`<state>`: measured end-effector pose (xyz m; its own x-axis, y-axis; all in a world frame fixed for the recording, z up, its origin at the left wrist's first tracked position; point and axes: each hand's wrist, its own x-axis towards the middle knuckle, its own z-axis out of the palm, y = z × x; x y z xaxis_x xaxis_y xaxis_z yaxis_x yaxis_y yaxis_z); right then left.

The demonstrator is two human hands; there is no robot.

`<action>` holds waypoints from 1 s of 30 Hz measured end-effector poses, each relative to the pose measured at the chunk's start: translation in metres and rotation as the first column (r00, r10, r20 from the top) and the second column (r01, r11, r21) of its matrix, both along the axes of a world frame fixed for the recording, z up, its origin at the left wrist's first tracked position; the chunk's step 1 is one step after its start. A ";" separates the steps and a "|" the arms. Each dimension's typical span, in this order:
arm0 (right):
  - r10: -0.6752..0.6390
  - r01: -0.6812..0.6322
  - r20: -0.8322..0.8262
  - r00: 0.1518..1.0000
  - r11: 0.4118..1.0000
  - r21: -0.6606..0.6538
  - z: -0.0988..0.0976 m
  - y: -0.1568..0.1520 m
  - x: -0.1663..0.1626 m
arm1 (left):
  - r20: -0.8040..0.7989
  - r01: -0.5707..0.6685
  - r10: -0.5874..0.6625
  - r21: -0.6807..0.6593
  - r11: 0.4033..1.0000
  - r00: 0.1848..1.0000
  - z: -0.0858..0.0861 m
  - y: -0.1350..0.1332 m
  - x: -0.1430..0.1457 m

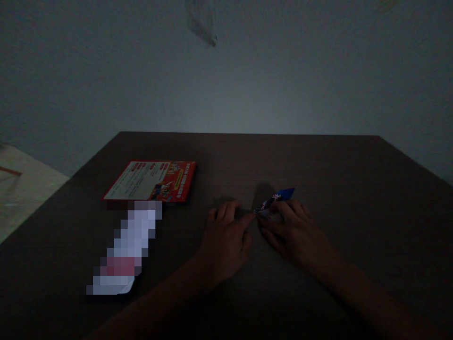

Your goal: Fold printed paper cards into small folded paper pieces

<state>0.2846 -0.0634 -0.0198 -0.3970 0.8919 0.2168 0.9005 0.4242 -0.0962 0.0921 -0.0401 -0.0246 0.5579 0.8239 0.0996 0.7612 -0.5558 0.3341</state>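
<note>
A small piece of folded paper (286,194), blue with a dark, red and white pattern, is at the middle right of the table. My right hand (295,229) is closed on it, thumb and fingers along its near side, and covers part of it. At the paper's left end, the outstretched index finger of my left hand (226,236) touches the tip. The other left fingers lie apart on the table, with the thumb held away from the index finger. Dim light hides the paper's exact folds.
A red-edged book or pack (141,182) with a printed white panel lies at the left on the dark wooden table (226,160). Nearer me is a lit, blurred-out phone-like object (130,245), close to my left forearm. A grey wall (283,71) rises behind the table.
</note>
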 end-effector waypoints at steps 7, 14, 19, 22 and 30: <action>-0.005 0.005 -0.006 1.000 1.000 -0.015 0.000 -0.001 0.002 | 0.000 -0.004 0.004 -0.010 1.000 1.000 0.001 0.001 0.000; 0.001 -0.001 -0.024 1.000 1.000 -0.024 0.000 -0.002 0.003 | 0.003 -0.008 0.008 -0.006 1.000 1.000 0.001 0.001 0.000; 0.004 -0.005 -0.026 1.000 1.000 -0.022 0.003 -0.002 0.002 | -0.003 -0.005 0.005 -0.006 1.000 1.000 0.001 0.000 -0.001; 0.012 -0.012 -0.031 0.999 1.000 -0.011 0.002 -0.001 0.003 | -0.002 0.000 0.000 -0.008 1.000 1.000 0.002 0.000 0.000; 0.001 -0.002 -0.030 1.000 1.000 -0.014 0.001 -0.002 0.004 | -0.001 0.001 -0.001 -0.004 1.000 1.000 0.001 0.000 0.000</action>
